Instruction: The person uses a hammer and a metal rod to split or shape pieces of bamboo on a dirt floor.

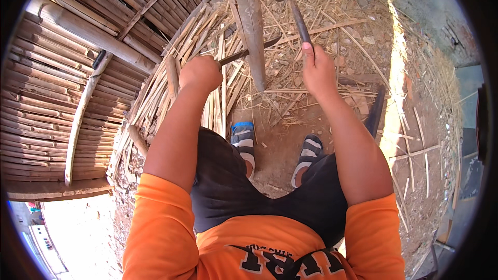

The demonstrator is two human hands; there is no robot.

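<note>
My left hand [201, 73] is closed around the grip of a long, dark-bladed knife [236, 57]. Its blade crosses a thick bamboo pole [252, 26] and its tip shows on the far right side; the middle of the blade is hidden at the pole. A strip along the pole's left side looks split from it above the blade. To the right, my right hand [319, 71] is wrapped round the handle of a hammer [299, 19], thumb along the handle. The hammer's head is raised, up and right of the knife, apart from the pole.
Split bamboo strips [220, 91] lie piled on the left, beside a slatted bamboo wall [57, 119]. Shavings and debris [332, 26] cover the ground ahead. My sandalled feet [244, 140] stand below the pole. A dark bar [374, 111] lies at the right.
</note>
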